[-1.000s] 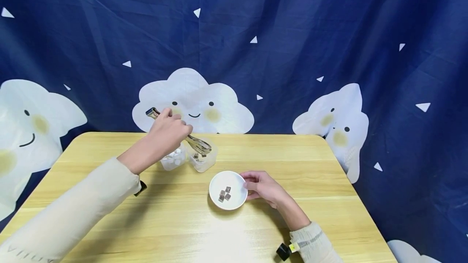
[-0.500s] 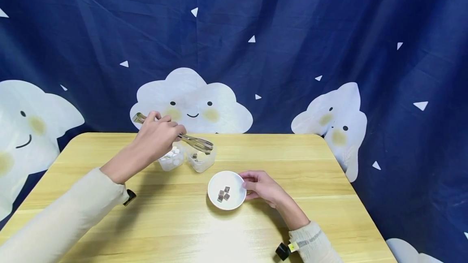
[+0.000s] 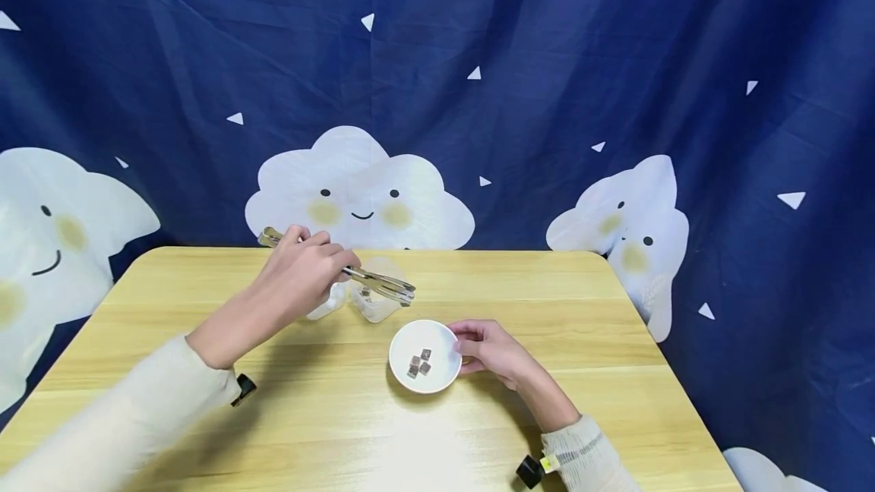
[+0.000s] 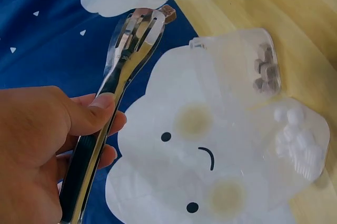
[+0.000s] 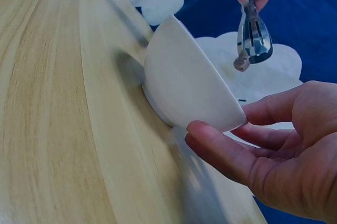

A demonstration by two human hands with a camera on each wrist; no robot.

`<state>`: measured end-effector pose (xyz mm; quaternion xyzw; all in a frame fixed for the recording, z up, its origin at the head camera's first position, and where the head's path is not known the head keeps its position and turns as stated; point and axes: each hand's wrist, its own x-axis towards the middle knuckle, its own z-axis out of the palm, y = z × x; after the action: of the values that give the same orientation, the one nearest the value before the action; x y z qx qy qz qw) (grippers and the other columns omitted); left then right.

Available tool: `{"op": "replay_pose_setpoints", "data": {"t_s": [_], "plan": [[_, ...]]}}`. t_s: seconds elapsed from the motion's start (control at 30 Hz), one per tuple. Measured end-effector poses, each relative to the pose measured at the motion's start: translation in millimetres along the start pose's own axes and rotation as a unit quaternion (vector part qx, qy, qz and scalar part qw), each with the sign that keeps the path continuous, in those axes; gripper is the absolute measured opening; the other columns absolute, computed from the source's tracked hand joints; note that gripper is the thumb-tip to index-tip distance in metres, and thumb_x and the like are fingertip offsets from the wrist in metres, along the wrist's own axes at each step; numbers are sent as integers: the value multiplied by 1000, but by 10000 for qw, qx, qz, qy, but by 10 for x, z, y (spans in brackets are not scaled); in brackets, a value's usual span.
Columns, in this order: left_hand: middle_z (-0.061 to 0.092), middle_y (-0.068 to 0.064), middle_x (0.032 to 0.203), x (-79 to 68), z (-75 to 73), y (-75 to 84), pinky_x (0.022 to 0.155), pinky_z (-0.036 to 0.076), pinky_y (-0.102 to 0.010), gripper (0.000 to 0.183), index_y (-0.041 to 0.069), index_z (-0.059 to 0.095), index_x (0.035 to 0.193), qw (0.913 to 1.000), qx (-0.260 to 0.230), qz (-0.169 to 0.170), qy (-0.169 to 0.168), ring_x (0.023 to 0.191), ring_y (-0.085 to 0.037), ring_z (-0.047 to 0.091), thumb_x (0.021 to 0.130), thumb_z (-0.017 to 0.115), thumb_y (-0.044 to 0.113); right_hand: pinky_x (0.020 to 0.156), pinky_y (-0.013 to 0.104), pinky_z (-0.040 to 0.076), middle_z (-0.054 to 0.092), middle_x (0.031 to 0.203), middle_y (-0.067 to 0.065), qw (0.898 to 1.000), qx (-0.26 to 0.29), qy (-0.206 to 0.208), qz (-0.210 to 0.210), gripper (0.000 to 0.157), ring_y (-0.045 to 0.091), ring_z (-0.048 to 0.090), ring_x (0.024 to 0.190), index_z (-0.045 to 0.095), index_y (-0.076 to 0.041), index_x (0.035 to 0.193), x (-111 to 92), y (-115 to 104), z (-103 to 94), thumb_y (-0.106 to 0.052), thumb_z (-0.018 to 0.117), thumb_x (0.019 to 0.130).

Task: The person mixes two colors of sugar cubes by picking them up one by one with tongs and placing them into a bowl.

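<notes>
My left hand (image 3: 301, 275) grips metal tongs (image 3: 379, 285) by the handle. A small brown cube (image 4: 168, 13) is caught at the tongs' slotted tips, above the table between the containers and the bowl. With thumb and fingers, my right hand (image 3: 494, 351) holds the rim of a white bowl (image 5: 184, 77) standing on the table. Several brown cubes (image 3: 425, 368) lie inside the bowl. Behind it, a clear plastic container (image 4: 237, 50) has more brown cubes in it. Next to that one, another clear container (image 4: 316, 166) holds small white pieces, partly hidden by my left hand in the head view.
The wooden table (image 3: 581, 325) ends at a far edge just behind the containers. A dark blue curtain (image 3: 519, 36) with white cloud shapes hangs beyond it. Small black devices sit at both wrists.
The tongs have come out from over the brown-cube container, moving right and toward the bowl with a cube at their tips. My right hand and the bowl stay in place.
</notes>
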<state>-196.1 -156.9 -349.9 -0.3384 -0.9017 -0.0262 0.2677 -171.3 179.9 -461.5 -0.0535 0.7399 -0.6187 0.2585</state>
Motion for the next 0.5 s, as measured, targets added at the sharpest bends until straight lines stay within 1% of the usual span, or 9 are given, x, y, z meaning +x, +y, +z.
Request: {"op": "replay_pose_setpoints", "data": {"t_s": [0.17,0.33,0.5], "plan": [[78,2,87,-27,-3,69,82,39,-43,19,18,77,101,10000,-78,39,-34,80,-20,61,85,82,10,80,37,64,65,130,27,10000,19,-25,-21,42,18,71,95,56,8,141,-10,0,-9,-3,57,100],[79,3,89,-68,15,128,84,42,-45,20,20,77,101,9998,-193,29,-57,82,-19,63,84,83,11,80,37,64,64,132,28,10000,29,-79,-31,42,20,72,97,55,9,141,-12,5,-15,-4,57,101],[79,4,89,-104,52,171,84,42,-45,21,20,77,100,9995,-312,15,-49,83,-19,63,83,84,12,80,37,64,65,129,27,10000,15,-57,-22,42,18,71,96,55,9,140,-3,0,-7,-4,57,100]]}}
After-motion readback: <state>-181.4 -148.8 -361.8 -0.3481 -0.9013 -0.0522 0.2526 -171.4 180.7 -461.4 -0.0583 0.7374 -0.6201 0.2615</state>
